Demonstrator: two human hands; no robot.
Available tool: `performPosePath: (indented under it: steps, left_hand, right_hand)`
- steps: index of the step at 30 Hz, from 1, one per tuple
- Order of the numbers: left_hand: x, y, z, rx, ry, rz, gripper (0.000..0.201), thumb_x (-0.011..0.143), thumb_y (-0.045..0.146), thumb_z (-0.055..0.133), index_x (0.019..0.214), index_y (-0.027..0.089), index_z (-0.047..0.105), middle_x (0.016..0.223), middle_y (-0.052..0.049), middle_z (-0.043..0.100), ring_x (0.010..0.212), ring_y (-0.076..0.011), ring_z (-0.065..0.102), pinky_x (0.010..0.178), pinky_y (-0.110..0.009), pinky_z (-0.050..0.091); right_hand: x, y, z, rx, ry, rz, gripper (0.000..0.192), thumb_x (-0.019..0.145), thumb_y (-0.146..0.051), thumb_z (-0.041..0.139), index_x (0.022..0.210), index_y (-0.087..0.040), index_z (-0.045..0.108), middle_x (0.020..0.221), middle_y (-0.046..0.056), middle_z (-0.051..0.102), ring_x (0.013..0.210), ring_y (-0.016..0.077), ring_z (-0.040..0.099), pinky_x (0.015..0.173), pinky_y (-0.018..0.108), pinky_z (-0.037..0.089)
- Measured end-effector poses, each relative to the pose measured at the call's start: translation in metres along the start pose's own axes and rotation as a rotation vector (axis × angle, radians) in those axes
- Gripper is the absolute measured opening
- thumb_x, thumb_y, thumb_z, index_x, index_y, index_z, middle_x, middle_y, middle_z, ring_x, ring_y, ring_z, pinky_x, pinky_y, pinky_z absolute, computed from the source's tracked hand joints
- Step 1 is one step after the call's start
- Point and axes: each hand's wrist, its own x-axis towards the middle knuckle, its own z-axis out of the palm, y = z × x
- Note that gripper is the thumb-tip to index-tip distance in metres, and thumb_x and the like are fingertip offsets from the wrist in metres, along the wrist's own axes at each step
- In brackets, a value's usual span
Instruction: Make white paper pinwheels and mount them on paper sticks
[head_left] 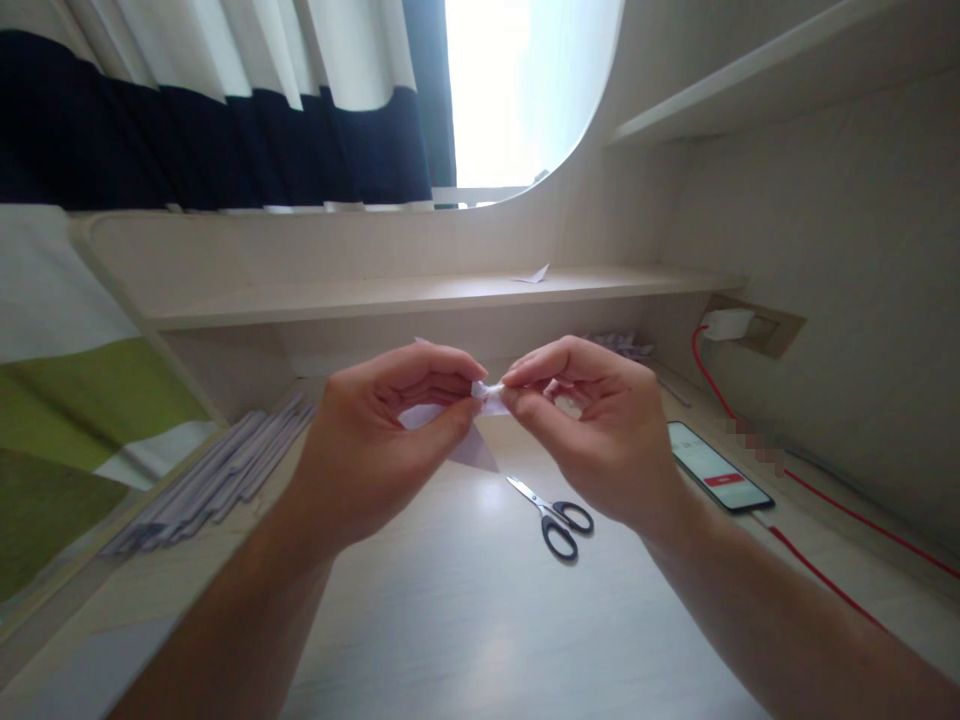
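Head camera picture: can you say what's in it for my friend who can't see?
A left hand and right hand pinch white paper together above a desk. Black-handled scissors lie on the desk, with long paper strips at left and a phone at right.

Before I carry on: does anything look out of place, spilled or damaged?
Nothing looks spilled or damaged. One mild oddity: a small folded white scrap lies alone on the shelf, away from the pale strips stacked at the left. Also, a blocky patch in the picture hides part of the red cable.
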Motion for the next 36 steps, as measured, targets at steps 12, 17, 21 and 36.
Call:
performPosePath:
  steps: [12,17,21,36]
  left_hand:
    - [-0.003,-0.004,0.003,0.047,-0.033,0.022,0.017,0.087,0.013,0.079,0.102,0.021,0.079,0.097,-0.002,0.081,0.088,-0.0152,0.077,0.083,-0.025,0.064]
    - [-0.003,0.000,0.002,0.025,-0.057,0.015,0.020,0.086,0.011,0.079,0.104,0.021,0.079,0.099,-0.001,0.081,0.090,-0.0147,0.077,0.086,-0.024,0.065]
    - [-0.002,0.002,0.002,0.025,-0.050,0.015,0.020,0.084,0.011,0.080,0.103,0.020,0.079,0.098,-0.001,0.081,0.089,-0.0147,0.077,0.085,-0.023,0.065]
    - [-0.001,0.007,-0.005,-0.012,-0.069,-0.039,0.015,0.085,0.016,0.082,0.100,0.019,0.081,0.092,-0.003,0.082,0.080,-0.0169,0.078,0.070,-0.023,0.065]
  right_hand:
    - [0.005,0.000,-0.003,0.023,-0.036,0.088,0.005,0.080,-0.013,0.078,0.080,-0.018,0.077,0.075,0.001,0.076,0.071,0.0171,0.069,0.067,0.031,0.053]
    - [0.008,0.004,-0.007,0.154,-0.090,0.166,0.005,0.080,-0.015,0.081,0.079,-0.019,0.078,0.074,0.000,0.076,0.068,0.0142,0.068,0.064,0.027,0.052]
    - [0.008,0.006,-0.009,0.183,-0.108,0.159,0.006,0.081,-0.015,0.083,0.079,-0.019,0.079,0.076,-0.001,0.077,0.070,0.0132,0.068,0.066,0.026,0.052]
    - [0.008,0.003,-0.011,0.203,-0.114,0.087,0.007,0.083,-0.012,0.080,0.082,-0.019,0.078,0.081,0.001,0.077,0.072,0.0144,0.068,0.067,0.028,0.052]
